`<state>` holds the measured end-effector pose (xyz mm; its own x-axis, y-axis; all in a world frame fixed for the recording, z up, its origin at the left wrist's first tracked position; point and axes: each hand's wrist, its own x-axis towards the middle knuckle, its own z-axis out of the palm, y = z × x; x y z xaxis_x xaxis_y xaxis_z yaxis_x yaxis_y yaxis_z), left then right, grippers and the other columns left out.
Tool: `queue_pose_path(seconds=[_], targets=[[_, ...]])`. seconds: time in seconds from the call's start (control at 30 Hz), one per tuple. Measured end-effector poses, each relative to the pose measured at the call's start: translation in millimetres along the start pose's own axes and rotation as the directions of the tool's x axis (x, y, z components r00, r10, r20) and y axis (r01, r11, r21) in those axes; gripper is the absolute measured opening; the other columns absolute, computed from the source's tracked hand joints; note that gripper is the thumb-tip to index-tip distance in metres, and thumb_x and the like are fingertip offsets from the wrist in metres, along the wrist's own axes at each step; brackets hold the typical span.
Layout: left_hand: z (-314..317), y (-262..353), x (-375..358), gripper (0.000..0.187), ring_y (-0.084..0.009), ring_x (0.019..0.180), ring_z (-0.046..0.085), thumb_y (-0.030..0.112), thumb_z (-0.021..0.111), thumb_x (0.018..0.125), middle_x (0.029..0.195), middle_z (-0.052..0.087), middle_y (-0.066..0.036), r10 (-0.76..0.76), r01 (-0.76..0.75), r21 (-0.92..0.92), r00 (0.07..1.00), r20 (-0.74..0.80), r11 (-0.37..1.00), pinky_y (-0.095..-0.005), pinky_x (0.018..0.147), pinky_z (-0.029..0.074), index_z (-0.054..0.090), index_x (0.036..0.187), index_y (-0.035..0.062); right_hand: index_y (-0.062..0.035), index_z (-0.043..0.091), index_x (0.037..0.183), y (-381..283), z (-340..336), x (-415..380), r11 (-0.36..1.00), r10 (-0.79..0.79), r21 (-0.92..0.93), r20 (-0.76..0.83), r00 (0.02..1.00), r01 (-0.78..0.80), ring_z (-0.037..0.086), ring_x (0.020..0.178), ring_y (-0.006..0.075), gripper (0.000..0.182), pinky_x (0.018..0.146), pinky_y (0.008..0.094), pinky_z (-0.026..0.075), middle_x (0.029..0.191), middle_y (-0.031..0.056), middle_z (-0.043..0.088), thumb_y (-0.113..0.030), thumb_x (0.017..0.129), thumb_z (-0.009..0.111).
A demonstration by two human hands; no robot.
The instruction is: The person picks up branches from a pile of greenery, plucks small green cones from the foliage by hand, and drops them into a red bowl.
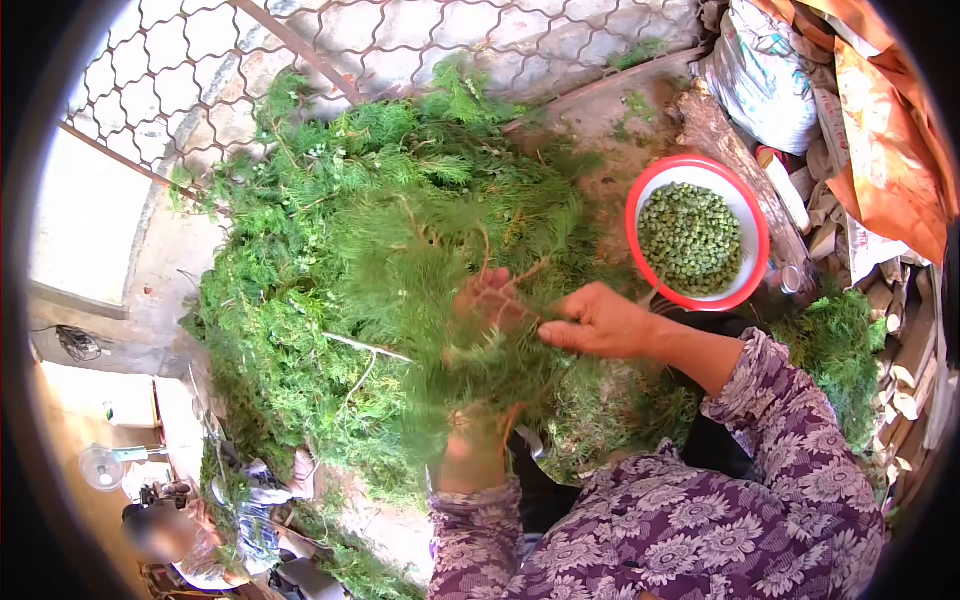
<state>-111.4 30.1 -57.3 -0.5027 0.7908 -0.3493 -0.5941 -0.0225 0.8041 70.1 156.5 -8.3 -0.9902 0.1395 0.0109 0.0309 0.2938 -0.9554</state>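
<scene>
A leafy green conifer-like branch (400, 290), smeared by motion, lies across my view above the pile. My left hand (490, 300) grips it, with fingertips around the twigs and much of the hand screened by foliage. On the branch's right side, my right hand (600, 322) is closed, thumb and fingers pinched on a thin stem of it. Whether anything smaller is inside that fist is hidden. To the upper right of my right hand stands a red-rimmed white basin (637, 240) holding many small green cone-like pieces (690, 240).
A large heap of cut green branches (290, 280) spreads ahead and left, against a wire mesh (400, 45). Right are a log (740, 150), a white sack (765, 80), orange sheeting (890, 170) and stacked wood (905, 380). Another person (200, 545) sits lower left.
</scene>
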Motion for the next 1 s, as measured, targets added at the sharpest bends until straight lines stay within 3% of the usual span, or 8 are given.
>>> queue_pose_path(seconds=[0.13,0.17,0.2,0.5,0.6,0.8,0.93,1.0], targets=[[12,14,-23,0.045,-0.0288,0.106,0.048,0.029,0.05,0.085,0.119,0.048,-0.014,0.185,-0.146,-0.138,0.923,0.336,0.98,-0.0443,0.084,0.045,0.042,0.12,0.0023,0.0008,0.056,0.07,-1,-27,-9,0.998,0.014,0.062,-0.277,0.961,0.003,0.039,0.053,0.008,0.032,0.05,0.028,0.037,0.053,0.0033,0.04,-0.029,0.082,0.057],[12,4,-19,0.042,-0.0277,0.105,0.046,0.03,0.047,0.086,0.117,0.05,-0.013,0.174,-0.182,-0.236,0.983,-0.055,0.955,-0.0452,0.086,0.04,0.044,0.118,0.0023,0.0004,0.054,0.067,-4,-40,-15,0.999,0.023,0.032,-0.332,0.943,-0.014,0.037,0.052,0.0075,0.033,0.048,0.0272,0.035,0.052,0.0022,0.039,-0.029,0.081,0.057],[28,14,-24,0.042,-0.0277,0.105,0.046,0.03,0.047,0.086,0.117,0.05,-0.013,0.167,-0.174,-0.238,0.985,-0.047,0.956,-0.0452,0.086,0.04,0.044,0.118,0.0023,0.0,0.053,0.064,-3,-51,-21,0.999,0.03,0.002,-0.385,0.922,-0.032,0.036,0.051,0.0069,0.035,0.046,0.0263,0.034,0.051,0.0011,0.038,-0.03,0.081,0.058],[38,31,-32,0.032,-0.0238,0.093,0.048,0.029,0.044,0.088,0.111,0.053,-0.01,0.023,-0.091,-0.391,0.984,-0.175,0.916,-0.0388,0.081,0.039,0.05,0.106,0.0029,-0.0017,0.057,0.081,29,-115,-170,0.899,0.212,0.12,-0.961,0.179,-0.421,0.042,0.06,0.0076,0.032,0.053,0.0258,0.035,0.068,0.0008,0.051,-0.034,0.081,0.059],[35,31,-32,0.032,-0.0232,0.092,0.049,0.029,0.044,0.088,0.109,0.054,-0.01,0.033,-0.09,-0.395,0.988,-0.149,0.914,-0.0384,0.079,0.039,0.05,0.105,0.0025,0.0006,0.058,0.092,72,-124,-265,0.896,0.227,0.272,-0.96,-0.164,-0.351,0.048,0.065,0.012,0.038,0.057,0.0281,0.039,0.075,0.0064,0.056,-0.036,0.081,0.058],[41,30,-30,0.032,-0.0227,0.088,0.05,0.029,0.043,0.088,0.106,0.055,-0.01,0.034,-0.09,-0.388,0.988,-0.148,0.917,-0.0376,0.076,0.041,0.051,0.104,0.002,0.0023,0.06,0.098,178,-113,-517,0.527,0.029,0.356,-0.915,-0.402,-0.772,0.055,0.081,0.0332,0.049,0.076,0.0406,0.04,0.094,0.0227,0.059,-0.043,0.083,0.05],[41,30,-29,0.031,-0.0226,0.087,0.051,0.028,0.043,0.089,0.104,0.056,-0.01,0.022,-0.074,-0.408,0.991,-0.132,0.91,-0.0375,0.075,0.042,0.052,0.103,0.0019,0.0081,0.061,0.09,225,-72,-620,0.248,-0.12,0.478,-0.848,-0.516,-0.843,0.058,0.079,0.0395,0.065,0.07,0.0452,0.045,0.085,0.0288,0.059,-0.055,0.076,0.049],[41,32,-30,0.03,-0.0225,0.086,0.052,0.027,0.043,0.089,0.103,0.057,-0.01,0.028,-0.078,-0.409,0.991,-0.127,0.909,-0.0375,0.075,0.042,0.052,0.102,0.0017,0.0073,0.061,0.089,224,-48,-634,0.224,0.027,0.733,-0.664,-0.747,-0.643,0.058,0.081,0.0387,0.064,0.071,0.0451,0.045,0.087,0.0267,0.06,-0.054,0.075,0.051]])
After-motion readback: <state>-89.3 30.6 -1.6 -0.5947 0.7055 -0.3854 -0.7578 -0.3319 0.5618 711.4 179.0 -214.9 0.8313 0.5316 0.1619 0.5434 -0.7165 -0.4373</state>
